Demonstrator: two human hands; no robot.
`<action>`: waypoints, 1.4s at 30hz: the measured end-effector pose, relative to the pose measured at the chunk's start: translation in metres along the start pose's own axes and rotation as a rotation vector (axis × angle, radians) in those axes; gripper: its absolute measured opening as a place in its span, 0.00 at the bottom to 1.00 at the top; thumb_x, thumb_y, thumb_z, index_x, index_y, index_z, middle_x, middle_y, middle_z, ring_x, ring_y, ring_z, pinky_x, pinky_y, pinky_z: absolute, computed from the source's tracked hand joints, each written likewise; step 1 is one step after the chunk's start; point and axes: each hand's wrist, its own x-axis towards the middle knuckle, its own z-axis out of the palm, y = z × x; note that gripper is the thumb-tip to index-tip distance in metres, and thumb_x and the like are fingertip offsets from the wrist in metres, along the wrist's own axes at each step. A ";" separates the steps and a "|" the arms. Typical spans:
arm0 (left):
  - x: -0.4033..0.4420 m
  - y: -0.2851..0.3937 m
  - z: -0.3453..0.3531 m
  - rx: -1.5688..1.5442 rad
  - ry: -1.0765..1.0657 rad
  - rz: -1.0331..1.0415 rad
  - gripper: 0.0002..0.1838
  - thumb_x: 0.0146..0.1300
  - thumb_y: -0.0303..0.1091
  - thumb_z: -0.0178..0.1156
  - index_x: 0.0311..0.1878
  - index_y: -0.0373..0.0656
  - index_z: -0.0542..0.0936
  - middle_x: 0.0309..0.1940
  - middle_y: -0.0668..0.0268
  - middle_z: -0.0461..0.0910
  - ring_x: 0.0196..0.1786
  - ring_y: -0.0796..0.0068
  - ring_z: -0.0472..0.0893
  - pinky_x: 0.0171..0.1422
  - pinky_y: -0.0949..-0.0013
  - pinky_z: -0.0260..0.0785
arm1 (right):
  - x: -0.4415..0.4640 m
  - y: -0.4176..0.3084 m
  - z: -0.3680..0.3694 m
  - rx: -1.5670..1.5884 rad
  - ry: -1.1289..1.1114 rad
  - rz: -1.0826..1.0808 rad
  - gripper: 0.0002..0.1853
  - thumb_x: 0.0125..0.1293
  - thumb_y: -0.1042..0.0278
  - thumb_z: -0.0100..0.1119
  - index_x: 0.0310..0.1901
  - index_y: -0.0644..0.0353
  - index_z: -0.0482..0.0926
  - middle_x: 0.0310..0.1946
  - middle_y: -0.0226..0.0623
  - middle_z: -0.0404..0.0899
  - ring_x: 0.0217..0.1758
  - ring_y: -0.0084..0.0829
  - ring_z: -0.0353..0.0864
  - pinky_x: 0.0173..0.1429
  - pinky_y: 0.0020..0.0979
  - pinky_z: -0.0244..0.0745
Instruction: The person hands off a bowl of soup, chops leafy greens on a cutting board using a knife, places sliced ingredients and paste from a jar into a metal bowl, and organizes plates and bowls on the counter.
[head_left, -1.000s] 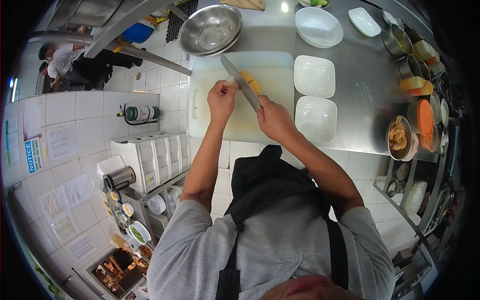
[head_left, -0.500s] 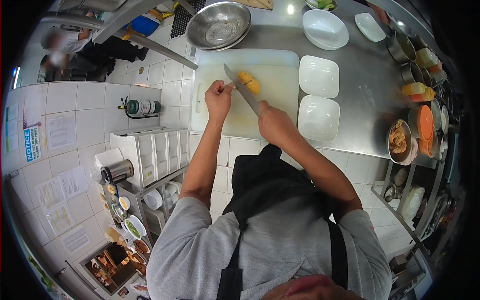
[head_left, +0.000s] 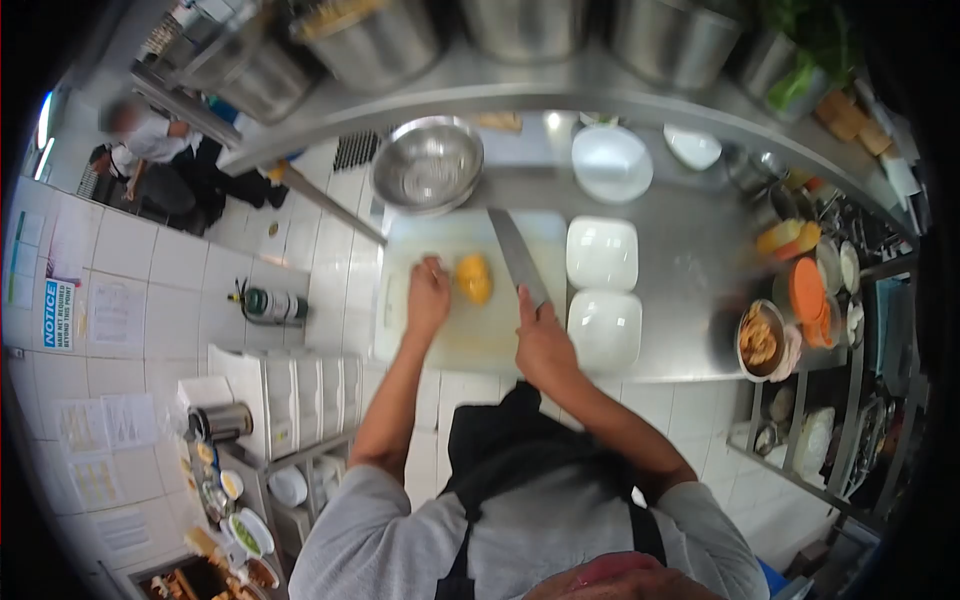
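A white cutting board (head_left: 460,345) lies on the steel counter with a golden-yellow piece of food (head_left: 473,279) near its middle; its kind is not clear. My right hand (head_left: 545,350) grips the handle of a large kitchen knife (head_left: 516,255). The broad blade points away from me, to the right of the food and apart from it. On the food's left side, my left hand (head_left: 429,295) is over the board with its fingers curled together. Whether anything sits between those fingertips is too blurred to see.
Two square white bowls (head_left: 603,253) stand right of the board. Behind it are steel bowls (head_left: 427,165) and a round white bowl (head_left: 612,165). A bowl of brownish food (head_left: 760,340) sits far right. An overhead shelf (head_left: 560,95) crosses above the counter. Two people are at far left.
The knife has moved away from the food to its right, and my left hand has drawn apart from the blade. My view has tilted up, bringing the overhead shelf into sight.
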 end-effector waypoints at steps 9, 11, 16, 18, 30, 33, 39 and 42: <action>-0.008 0.015 -0.016 -0.244 0.060 -0.226 0.09 0.78 0.28 0.54 0.56 0.36 0.77 0.43 0.53 0.81 0.45 0.60 0.82 0.55 0.60 0.76 | 0.040 -0.018 0.024 -0.156 0.079 -0.240 0.39 0.65 0.68 0.71 0.77 0.66 0.68 0.69 0.61 0.68 0.70 0.62 0.73 0.68 0.58 0.76; -0.007 -0.022 -0.006 -0.435 0.170 -0.135 0.08 0.79 0.28 0.55 0.56 0.38 0.76 0.43 0.62 0.81 0.44 0.72 0.79 0.50 0.67 0.74 | 0.071 -0.030 0.031 -0.169 0.068 -0.273 0.42 0.62 0.67 0.75 0.78 0.62 0.69 0.72 0.62 0.66 0.70 0.61 0.74 0.68 0.56 0.77; -0.008 0.021 -0.051 -0.677 0.098 -0.363 0.07 0.81 0.31 0.54 0.57 0.43 0.76 0.47 0.68 0.83 0.49 0.78 0.82 0.50 0.70 0.72 | 0.141 -0.052 0.051 -0.332 -0.116 -0.317 0.30 0.63 0.66 0.73 0.68 0.56 0.79 0.66 0.58 0.72 0.66 0.59 0.76 0.68 0.57 0.77; -0.015 0.017 -0.065 -0.683 0.087 -0.371 0.09 0.82 0.34 0.53 0.58 0.44 0.76 0.50 0.67 0.85 0.52 0.77 0.85 0.52 0.70 0.73 | 0.148 -0.047 0.056 -0.288 -0.122 -0.327 0.27 0.62 0.67 0.73 0.64 0.56 0.80 0.64 0.57 0.73 0.64 0.58 0.77 0.68 0.55 0.77; -0.064 -0.108 -0.146 -0.717 0.540 -0.717 0.11 0.79 0.37 0.60 0.57 0.44 0.76 0.52 0.65 0.86 0.49 0.75 0.87 0.51 0.70 0.74 | 0.355 0.073 -0.048 -0.485 0.238 -0.181 0.22 0.68 0.69 0.64 0.63 0.51 0.81 0.63 0.55 0.77 0.65 0.57 0.82 0.66 0.56 0.81; -0.030 -0.134 -0.149 -0.745 0.591 -0.698 0.11 0.78 0.37 0.62 0.56 0.45 0.76 0.52 0.66 0.86 0.49 0.76 0.87 0.53 0.69 0.74 | 0.372 0.067 -0.037 -0.547 0.161 -0.098 0.23 0.73 0.63 0.62 0.68 0.49 0.80 0.71 0.58 0.74 0.70 0.60 0.80 0.71 0.54 0.80; 0.038 -0.218 -0.089 -0.381 0.293 -0.638 0.29 0.77 0.40 0.67 0.77 0.47 0.72 0.57 0.62 0.84 0.58 0.72 0.83 0.61 0.67 0.74 | 0.268 0.037 -0.058 -0.348 0.239 -0.268 0.27 0.68 0.66 0.69 0.69 0.56 0.80 0.69 0.52 0.80 0.73 0.55 0.77 0.78 0.50 0.73; 0.042 -0.129 -0.107 -0.714 0.258 -0.548 0.30 0.78 0.40 0.67 0.79 0.49 0.71 0.63 0.58 0.82 0.57 0.70 0.85 0.61 0.66 0.74 | 0.166 0.039 -0.092 -0.056 0.177 -0.380 0.27 0.70 0.62 0.71 0.70 0.51 0.81 0.63 0.50 0.84 0.70 0.52 0.81 0.74 0.47 0.76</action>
